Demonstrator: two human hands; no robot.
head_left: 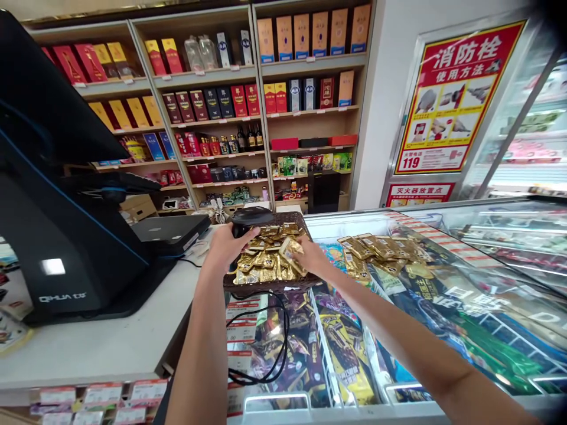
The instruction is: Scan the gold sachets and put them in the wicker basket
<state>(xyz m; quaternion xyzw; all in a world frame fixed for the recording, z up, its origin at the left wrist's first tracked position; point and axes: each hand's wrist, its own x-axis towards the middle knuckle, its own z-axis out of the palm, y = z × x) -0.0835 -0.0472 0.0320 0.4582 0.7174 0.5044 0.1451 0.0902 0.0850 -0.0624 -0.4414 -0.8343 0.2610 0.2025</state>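
Note:
My left hand [225,247] is wrapped round a black handheld barcode scanner [251,216], held over the left side of a dark brown woven basket [300,221]. Many small gold foil packets [266,260] fill the basket. At its right side, my right hand [313,258] pinches one gold foil packet [291,254] with pale print, raised slightly above the others. To the right of my hand, a loose pile of similar gold packets [385,251] lies on the freezer's glass top. The scanner's lower handle is partly hidden by my left hand.
A black cable [283,348] loops over the glass-topped freezer [277,402], which holds wrapped ice creams. On the left, a dark checkout terminal [75,248] stands on a white counter [115,348]. Shelves [261,118] of boxed goods line the back wall.

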